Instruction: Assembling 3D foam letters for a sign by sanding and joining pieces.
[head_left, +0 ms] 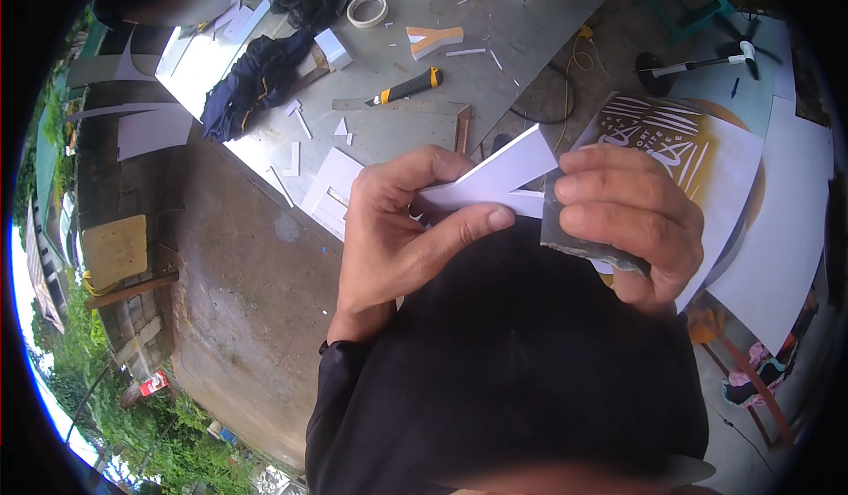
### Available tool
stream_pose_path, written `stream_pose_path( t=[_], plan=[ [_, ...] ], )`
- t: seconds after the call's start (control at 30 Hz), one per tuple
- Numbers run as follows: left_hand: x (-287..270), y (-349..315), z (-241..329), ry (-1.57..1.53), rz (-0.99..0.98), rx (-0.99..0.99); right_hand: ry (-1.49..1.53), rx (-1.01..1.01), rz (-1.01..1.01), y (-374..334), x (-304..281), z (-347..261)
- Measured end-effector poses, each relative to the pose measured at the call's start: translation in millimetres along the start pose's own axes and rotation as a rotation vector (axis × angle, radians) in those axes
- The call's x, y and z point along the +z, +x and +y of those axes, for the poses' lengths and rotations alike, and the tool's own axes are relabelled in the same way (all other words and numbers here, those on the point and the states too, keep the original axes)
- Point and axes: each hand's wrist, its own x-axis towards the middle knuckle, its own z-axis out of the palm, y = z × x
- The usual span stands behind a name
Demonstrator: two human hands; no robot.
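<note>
One head-worn fisheye view looks steeply down, close over the hands, with the grey worktable farther ahead.

A brown-and-white patterned sign board lies right, behind the hands.

- White foam piece: flat, angular cut-out w/ two arms meeting in a V, pointing up-right; held in the air above the dark lap, clear of the table, pinched at its lower-left end.
- Grey sanding sheet: dark, folded, pressed against the piece's right edge, lower corner sticking out down-right.
</note>
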Motion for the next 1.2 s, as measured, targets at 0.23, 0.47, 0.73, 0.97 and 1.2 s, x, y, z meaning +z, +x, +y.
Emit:
stream_pose_path(
  t=[0.23,0.47,0.73,0.97,1.2],
  plan=[
    [-3.3,-4.0,4.9,-0.002,-0.008,-0.043,0.019,0.009,-0.165,8.3,-5.8,1.4],
    [-2.4,-6.7,0.1,0.027,0.005,0.050,-0.031,-0.054,-0.167,3.7,-13.4,2.5],
    [8.1,-0.7,2.3,0.075,-0.002,0.142,-0.056,-0.095,-0.265,-0.8,-21.5,5.1],
    [9.3,-2.4,2.8,-0.024,0.038,0.055,-0.085,-0.127,-0.246,-4.7,-23.0,9.0],
    [13.7,-2.3,5.1,-0.021,0.037,0.012,-0.091,-0.118,-0.190,-2.6,-19.2,7.0]
  ],
)
